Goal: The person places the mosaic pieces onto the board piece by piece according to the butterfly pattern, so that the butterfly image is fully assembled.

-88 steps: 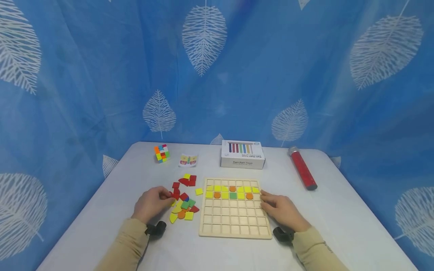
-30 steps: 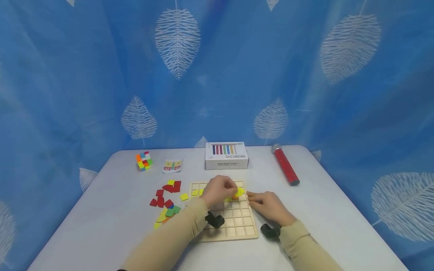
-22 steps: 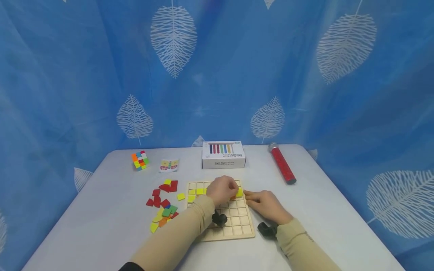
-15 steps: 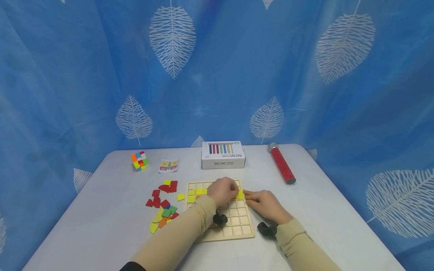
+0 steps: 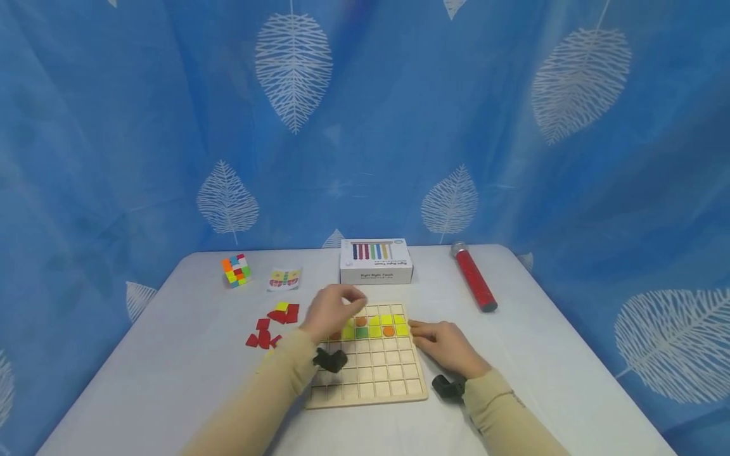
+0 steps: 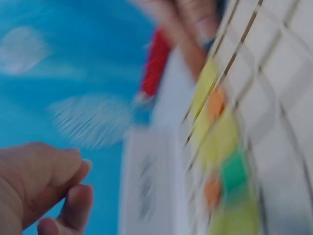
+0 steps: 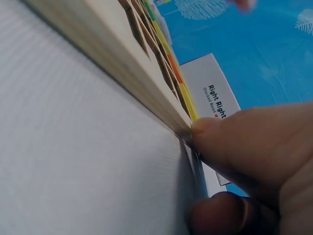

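Tile placement in hand, I'd judge: left hand (image 5: 335,310) loosely curled, seemingly empty, over 11 o'clock of board (image 5: 381,372); right hand (image 5: 450,345) relaxed against 2 o'clock edge. Next needs a pinch, maybe red tiles (image 5: 264,339), 9 o'clock.

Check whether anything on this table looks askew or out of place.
Nothing looks damaged. Only the loose red pieces stand out: left of the wooden board, they lie scattered at mixed angles, with a yellow square among them, while the board's pieces sit in rows.
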A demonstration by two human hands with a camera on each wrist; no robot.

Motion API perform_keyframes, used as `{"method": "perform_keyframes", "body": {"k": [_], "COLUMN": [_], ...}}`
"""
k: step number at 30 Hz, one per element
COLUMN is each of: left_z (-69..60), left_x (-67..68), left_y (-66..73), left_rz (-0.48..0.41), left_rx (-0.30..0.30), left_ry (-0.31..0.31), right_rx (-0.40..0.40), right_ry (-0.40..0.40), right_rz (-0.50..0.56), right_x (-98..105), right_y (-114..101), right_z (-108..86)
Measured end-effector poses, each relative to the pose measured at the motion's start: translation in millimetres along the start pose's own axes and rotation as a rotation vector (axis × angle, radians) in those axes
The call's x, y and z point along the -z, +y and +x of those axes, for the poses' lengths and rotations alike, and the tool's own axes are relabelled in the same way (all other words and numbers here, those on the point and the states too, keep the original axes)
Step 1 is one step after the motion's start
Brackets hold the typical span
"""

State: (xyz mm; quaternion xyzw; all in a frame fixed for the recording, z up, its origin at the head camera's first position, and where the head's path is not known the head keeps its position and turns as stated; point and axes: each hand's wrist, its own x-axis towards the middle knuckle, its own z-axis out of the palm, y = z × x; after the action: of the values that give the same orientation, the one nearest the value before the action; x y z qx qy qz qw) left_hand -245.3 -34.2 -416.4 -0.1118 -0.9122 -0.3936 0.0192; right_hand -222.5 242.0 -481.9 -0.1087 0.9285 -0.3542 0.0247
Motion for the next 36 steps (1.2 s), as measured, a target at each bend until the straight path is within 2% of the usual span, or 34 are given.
{"method": "perform_keyframes", "body": {"k": [3,6,10,13,18,25,30,36], "left_z": [-29.3,-59.5,-87.3,-95.9,-96.0,-92.9,-90.7,-89.1], "left_x": [39.4,69.0,90.1,94.1,92.2,94.8,91.5,86.4], "left_y": [-33.6,-68.8,-106.0,-122.2,-134.7,-133.9,-137.1,-143.3], "left_rz": [0.005,0.019,-0.01,-0.018,0.035,0.1,0.1,0.139], "left_rx": [0.072,0.169,0.281,0.311,0.322,0.345,0.39,0.388], "left_ry": [0.09,0.142,0.165,0.18,0.201,0.246,0.218,0.181], "right_rx": [-0.008,-0.012,0.009,0.053,0.115,0.122,0.111,0.106], "right_ry": [-0.021,-0.045,-0.082,-0.092,-0.085,-0.065,-0.068,-0.063], "right_rz": [-0.008,-0.024,-0.066,-0.103,-0.137,-0.15,-0.151,-0.165], "right_x": [-0.8,2.6,6.9,8.8,9.2,11.5,9.4,6.2], "right_y": [-1.7,-2.6,-1.4,2.3,9.7,9.0,6.6,6.6], "right_z": [2.7,6.9,18.0,25.7,28.8,27.2,24.3,23.3]}}
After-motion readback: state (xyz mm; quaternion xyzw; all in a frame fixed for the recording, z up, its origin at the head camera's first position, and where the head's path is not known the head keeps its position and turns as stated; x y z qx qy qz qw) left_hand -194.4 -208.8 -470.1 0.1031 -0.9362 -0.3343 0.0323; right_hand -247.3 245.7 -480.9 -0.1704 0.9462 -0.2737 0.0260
